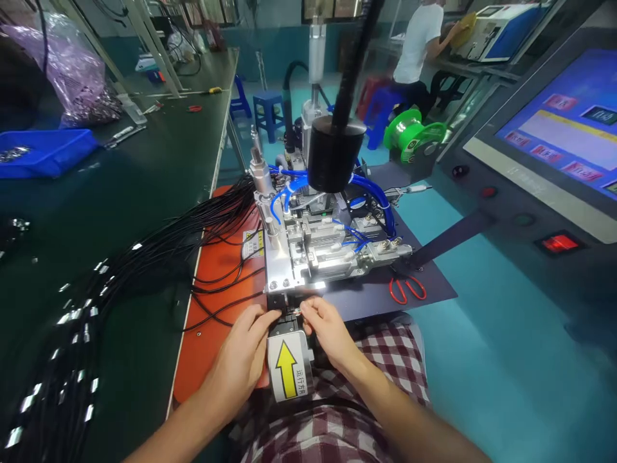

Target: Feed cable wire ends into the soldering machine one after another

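My left hand (247, 342) is at the left side of a small black fixture (288, 325) at the front of a metal machine (321, 247). Its fingers are bent together, and what they grip, if anything, is hidden. From the other side, my right hand (330, 328) has thumb and forefinger pinched at a tiny shiny piece by the fixture, too small to name. Black cables (214, 315) run over the orange board (190, 363) toward my left hand. Just below the fixture, a white label with a yellow arrow (286, 370) faces up.
A black cylinder (335, 154) hangs over the machine. Bundled black cables (159, 241) lie across the dark table at left, near a blue tray (48, 153). Red-handled scissors (407, 290) lie at right, below a control screen (573, 122). A person (419, 45) sits behind, beside a green spool (409, 134).
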The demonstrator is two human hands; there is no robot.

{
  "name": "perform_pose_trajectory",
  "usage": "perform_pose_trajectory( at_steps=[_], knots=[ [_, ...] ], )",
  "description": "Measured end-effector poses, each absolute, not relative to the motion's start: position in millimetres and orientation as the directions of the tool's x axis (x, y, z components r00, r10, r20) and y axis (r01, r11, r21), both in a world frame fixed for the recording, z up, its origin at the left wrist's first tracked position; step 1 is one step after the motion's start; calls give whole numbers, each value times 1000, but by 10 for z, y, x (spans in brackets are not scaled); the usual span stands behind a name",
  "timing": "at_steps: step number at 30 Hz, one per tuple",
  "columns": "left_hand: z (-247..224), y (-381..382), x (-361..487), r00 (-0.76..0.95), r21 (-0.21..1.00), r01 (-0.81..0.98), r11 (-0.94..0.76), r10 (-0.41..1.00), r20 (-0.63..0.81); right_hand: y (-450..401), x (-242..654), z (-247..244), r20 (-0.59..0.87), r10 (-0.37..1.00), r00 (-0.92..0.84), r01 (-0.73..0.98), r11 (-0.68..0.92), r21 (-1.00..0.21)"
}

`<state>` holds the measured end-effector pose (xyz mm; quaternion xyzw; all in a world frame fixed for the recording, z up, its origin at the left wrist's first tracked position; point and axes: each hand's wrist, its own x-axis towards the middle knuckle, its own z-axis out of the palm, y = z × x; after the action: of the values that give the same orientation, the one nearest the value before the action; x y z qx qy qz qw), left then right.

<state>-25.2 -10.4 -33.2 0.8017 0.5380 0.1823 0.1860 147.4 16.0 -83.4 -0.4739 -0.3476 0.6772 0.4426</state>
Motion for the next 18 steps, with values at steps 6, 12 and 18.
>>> perform_pose_trajectory(
  at_steps=[6,12,18],
  knots=[
    [-469,-399,-657,390,142,905,-402,915,100,157,1474,-822,-341,929,-143,-272,-368,-889],
    [-456,-451,-619,368,-32,930,-367,926,80,138,1577,-824,-369,927,-69,-339,-370,-865],
    [-466,-441,-596,354,-56,935,-351,931,87,50,1759,-888,-395,918,-16,-375,-372,-849]
  ],
)
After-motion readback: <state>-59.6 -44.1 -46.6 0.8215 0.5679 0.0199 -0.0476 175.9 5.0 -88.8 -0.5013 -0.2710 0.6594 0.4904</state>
